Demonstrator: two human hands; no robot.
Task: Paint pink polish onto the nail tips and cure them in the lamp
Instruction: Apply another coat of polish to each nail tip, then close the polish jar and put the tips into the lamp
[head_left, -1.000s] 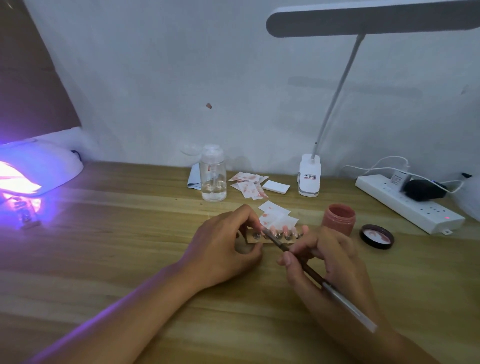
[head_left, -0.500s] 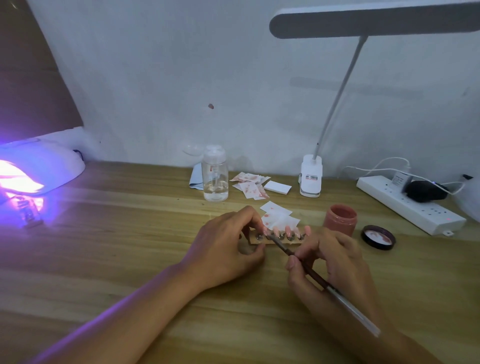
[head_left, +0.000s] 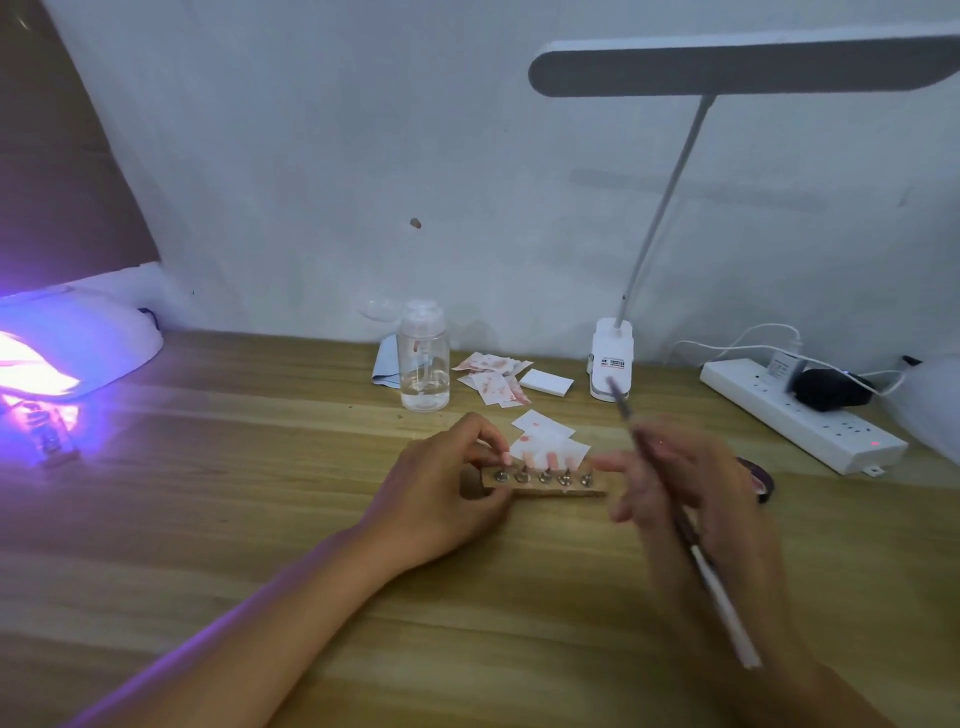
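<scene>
A small wooden holder (head_left: 545, 486) with several pink nail tips (head_left: 551, 460) on metal stands lies mid-desk. My left hand (head_left: 441, 493) pinches its left end between thumb and fingers. My right hand (head_left: 691, 483) is motion-blurred just right of the holder and holds a thin brush (head_left: 717, 582), bristle end raised toward the back and off the tips. The pink polish jar is hidden behind my right hand; its lid (head_left: 761, 480) peeks out. The curing lamp (head_left: 62, 353) glows purple at far left.
A clear pump bottle (head_left: 423, 364), stained paper wipes (head_left: 493, 382) and a white pad (head_left: 546, 383) lie behind the holder. A desk lamp base (head_left: 610, 364) stands at the back, its head overhead. A power strip (head_left: 800, 415) with plugs runs along the right.
My right hand has lifted the brush off the nail tips and swung it up and to the right, uncovering the holder. My left hand stays on the holder's left end.
</scene>
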